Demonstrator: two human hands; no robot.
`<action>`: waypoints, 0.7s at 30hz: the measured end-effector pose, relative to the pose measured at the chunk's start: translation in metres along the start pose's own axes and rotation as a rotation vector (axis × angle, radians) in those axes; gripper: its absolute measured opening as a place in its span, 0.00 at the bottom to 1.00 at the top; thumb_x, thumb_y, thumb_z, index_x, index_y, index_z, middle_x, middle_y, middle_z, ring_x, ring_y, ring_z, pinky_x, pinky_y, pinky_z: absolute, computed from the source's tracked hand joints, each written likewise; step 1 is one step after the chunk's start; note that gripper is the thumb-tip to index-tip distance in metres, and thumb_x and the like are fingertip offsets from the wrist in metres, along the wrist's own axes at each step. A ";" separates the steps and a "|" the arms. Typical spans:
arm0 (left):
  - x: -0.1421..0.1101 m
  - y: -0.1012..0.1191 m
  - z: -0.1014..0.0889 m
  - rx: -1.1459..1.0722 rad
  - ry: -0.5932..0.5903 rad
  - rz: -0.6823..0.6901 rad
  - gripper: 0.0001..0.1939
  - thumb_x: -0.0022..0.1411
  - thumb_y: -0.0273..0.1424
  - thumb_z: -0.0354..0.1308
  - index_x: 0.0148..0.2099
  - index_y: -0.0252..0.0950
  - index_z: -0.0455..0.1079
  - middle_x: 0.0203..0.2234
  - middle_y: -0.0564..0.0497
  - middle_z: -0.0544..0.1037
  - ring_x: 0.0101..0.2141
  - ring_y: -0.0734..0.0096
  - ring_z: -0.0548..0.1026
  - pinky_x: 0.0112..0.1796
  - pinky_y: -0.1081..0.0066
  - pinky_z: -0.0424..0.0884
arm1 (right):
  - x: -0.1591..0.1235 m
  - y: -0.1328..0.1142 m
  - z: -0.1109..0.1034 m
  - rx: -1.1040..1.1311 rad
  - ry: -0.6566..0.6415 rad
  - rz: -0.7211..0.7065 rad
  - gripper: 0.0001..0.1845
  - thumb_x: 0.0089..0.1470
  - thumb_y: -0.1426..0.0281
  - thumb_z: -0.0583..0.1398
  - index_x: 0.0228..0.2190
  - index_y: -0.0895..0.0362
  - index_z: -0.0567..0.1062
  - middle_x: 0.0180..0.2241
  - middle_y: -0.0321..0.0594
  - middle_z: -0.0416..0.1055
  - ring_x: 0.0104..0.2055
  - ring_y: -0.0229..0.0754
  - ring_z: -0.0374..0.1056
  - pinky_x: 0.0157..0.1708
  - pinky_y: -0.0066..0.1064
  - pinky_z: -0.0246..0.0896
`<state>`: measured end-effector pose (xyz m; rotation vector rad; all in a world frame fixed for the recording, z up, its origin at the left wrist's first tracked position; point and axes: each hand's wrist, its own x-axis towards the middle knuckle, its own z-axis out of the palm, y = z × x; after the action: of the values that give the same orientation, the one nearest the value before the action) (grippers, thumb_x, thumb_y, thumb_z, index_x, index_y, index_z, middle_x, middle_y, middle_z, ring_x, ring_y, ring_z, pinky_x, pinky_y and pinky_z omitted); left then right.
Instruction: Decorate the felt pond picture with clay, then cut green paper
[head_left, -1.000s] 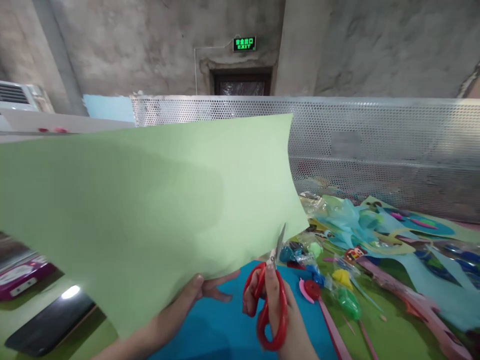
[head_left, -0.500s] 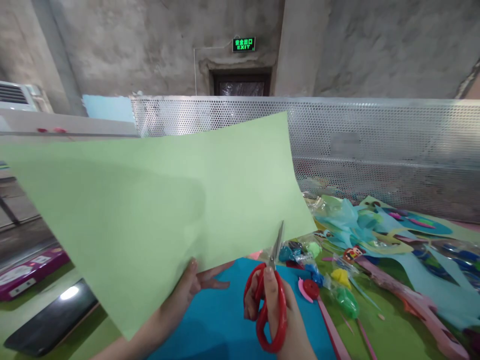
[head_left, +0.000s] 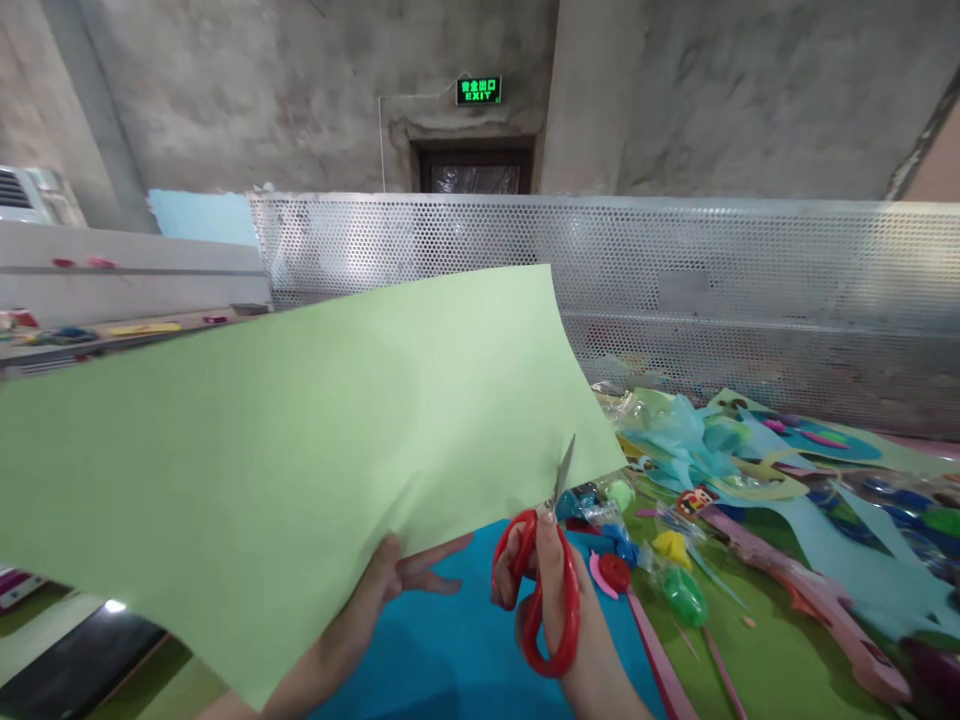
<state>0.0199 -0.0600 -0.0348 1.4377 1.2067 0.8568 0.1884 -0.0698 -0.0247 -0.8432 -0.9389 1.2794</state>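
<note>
A large light-green paper sheet is held up in front of me, filling the left and middle of the view. My left hand pinches its lower edge, thumb on the front and fingers behind. My right hand is wrapped through the handles of red scissors. The blades point up and touch the sheet's lower right edge. Below both hands lies a blue paper sheet.
Scattered craft bits, plastic bags and blue and pink paper cut-outs cover the green table at right. A perforated metal screen runs along the back. A dark phone lies at lower left.
The green sheet has tilted and dropped lower on its right side, and the view shifted slightly right. The scissors have risen a little to the sheet's edge.
</note>
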 end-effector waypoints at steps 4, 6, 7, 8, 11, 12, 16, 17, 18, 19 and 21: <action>0.003 0.002 0.001 -0.040 0.016 0.015 0.35 0.54 0.57 0.35 0.45 0.42 0.72 0.28 0.49 0.80 0.42 0.50 0.72 0.55 0.52 0.44 | -0.001 -0.001 0.001 0.063 0.017 0.048 0.25 0.45 0.47 0.54 0.17 0.55 0.61 0.10 0.29 0.55 0.15 0.33 0.53 0.18 0.26 0.52; 0.002 0.002 0.002 -0.042 0.011 0.017 0.35 0.54 0.57 0.35 0.45 0.43 0.72 0.29 0.49 0.80 0.42 0.51 0.72 0.56 0.52 0.43 | 0.000 -0.003 0.000 0.047 0.022 0.037 0.25 0.45 0.47 0.54 0.17 0.55 0.61 0.10 0.29 0.55 0.15 0.33 0.53 0.18 0.26 0.52; 0.001 0.002 0.002 -0.040 0.007 0.015 0.34 0.54 0.57 0.35 0.46 0.43 0.72 0.31 0.50 0.80 0.42 0.51 0.72 0.56 0.52 0.42 | 0.001 -0.004 -0.001 0.036 0.017 0.036 0.25 0.45 0.46 0.54 0.17 0.55 0.61 0.11 0.29 0.56 0.15 0.33 0.53 0.18 0.26 0.52; 0.001 0.002 0.002 -0.045 0.006 0.014 0.34 0.54 0.57 0.36 0.46 0.43 0.72 0.33 0.50 0.80 0.42 0.51 0.72 0.56 0.52 0.42 | 0.003 -0.006 -0.002 0.026 0.007 0.038 0.26 0.44 0.45 0.54 0.17 0.56 0.62 0.11 0.29 0.56 0.15 0.32 0.53 0.18 0.26 0.53; -0.001 0.003 0.002 -0.091 -0.001 0.023 0.33 0.53 0.56 0.38 0.47 0.42 0.71 0.40 0.50 0.77 0.41 0.52 0.73 0.56 0.54 0.47 | 0.009 -0.010 -0.008 0.003 -0.011 0.040 0.27 0.42 0.44 0.54 0.15 0.56 0.62 0.11 0.30 0.57 0.14 0.32 0.54 0.18 0.26 0.53; -0.001 0.003 0.002 -0.103 -0.008 0.028 0.32 0.54 0.56 0.39 0.48 0.42 0.70 0.43 0.51 0.76 0.41 0.53 0.73 0.55 0.55 0.48 | 0.011 -0.011 -0.010 0.003 -0.017 0.046 0.27 0.42 0.45 0.55 0.15 0.56 0.62 0.11 0.29 0.57 0.14 0.32 0.54 0.18 0.26 0.53; 0.001 0.002 0.002 -0.077 -0.013 0.015 0.32 0.56 0.54 0.37 0.48 0.41 0.70 0.40 0.51 0.78 0.42 0.52 0.73 0.57 0.55 0.42 | 0.011 -0.014 -0.011 0.022 -0.015 0.080 0.26 0.42 0.46 0.56 0.15 0.56 0.62 0.10 0.28 0.54 0.13 0.31 0.53 0.16 0.25 0.51; 0.002 0.002 0.002 -0.070 -0.015 0.011 0.32 0.56 0.54 0.36 0.48 0.41 0.70 0.38 0.51 0.78 0.43 0.52 0.72 0.57 0.54 0.42 | 0.010 -0.015 -0.010 0.022 -0.010 0.082 0.27 0.42 0.46 0.56 0.15 0.56 0.61 0.09 0.28 0.54 0.13 0.31 0.52 0.16 0.25 0.50; 0.002 0.002 0.002 -0.068 -0.016 0.010 0.33 0.56 0.54 0.36 0.48 0.41 0.71 0.37 0.51 0.79 0.42 0.51 0.73 0.57 0.54 0.43 | 0.009 -0.017 -0.010 0.014 -0.005 0.079 0.27 0.42 0.45 0.56 0.15 0.56 0.61 0.09 0.27 0.53 0.12 0.31 0.52 0.15 0.25 0.50; 0.002 0.002 0.002 -0.068 -0.018 0.012 0.33 0.56 0.54 0.36 0.48 0.41 0.70 0.37 0.51 0.79 0.42 0.52 0.73 0.57 0.54 0.45 | 0.009 -0.019 -0.010 -0.002 -0.008 0.073 0.26 0.42 0.46 0.56 0.15 0.56 0.61 0.09 0.28 0.54 0.13 0.32 0.53 0.16 0.25 0.50; 0.001 0.003 0.003 -0.075 -0.007 0.021 0.32 0.56 0.54 0.37 0.48 0.42 0.70 0.41 0.52 0.77 0.41 0.53 0.74 0.56 0.55 0.48 | 0.009 -0.024 -0.011 -0.037 -0.015 0.064 0.26 0.42 0.46 0.57 0.16 0.56 0.61 0.11 0.29 0.57 0.14 0.32 0.55 0.17 0.25 0.52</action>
<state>0.0238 -0.0597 -0.0331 1.3940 1.1445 0.9008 0.2081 -0.0640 -0.0059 -0.8998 -0.9560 1.3286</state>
